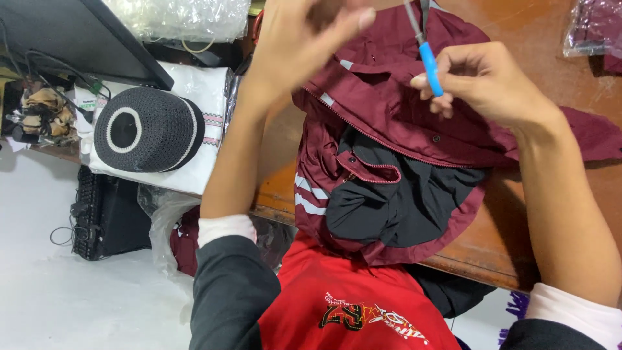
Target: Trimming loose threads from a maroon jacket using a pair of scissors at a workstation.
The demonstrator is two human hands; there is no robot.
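worn brown wooden bench (551,32) under everything, near edge running from lower left up toward the right, white floor below. maroon jacket (382,110) spread over that near edge, collar end toward the far side, hem and dark grey lining (402,201) hanging off the edge toward the red shirt (337,304); draped so, probably, to bring the zip seam up close under the eyes. long axis of the jacket running from far edge to near edge, roughly straight at the wearer.

right hand (486,81) raised over the upper part of the jacket, fingers curled and pinched together on a blue-handled thread snipper (429,65); thumb and forefinger clamped on the handle. tool held near upright, leaning slightly left at the top, metal end pointing up and away toward the far edge, blue end down in the fist. long axis close to vertical in the view.

left hand (304,45) lifted above the jacket's left shoulder, fingers bunched, fingertips drawn together as if nipping something fine; too small and blurred to tell whether a thread sits between them. not touching the snipper.

off the left end: black crocheted cap (149,129) with a white ring, lying on folded white cloth (201,97); clear plastic bag (181,16) behind; black keyboard (87,214) stood on the floor. bagged maroon garment (593,29) at the far right corner.
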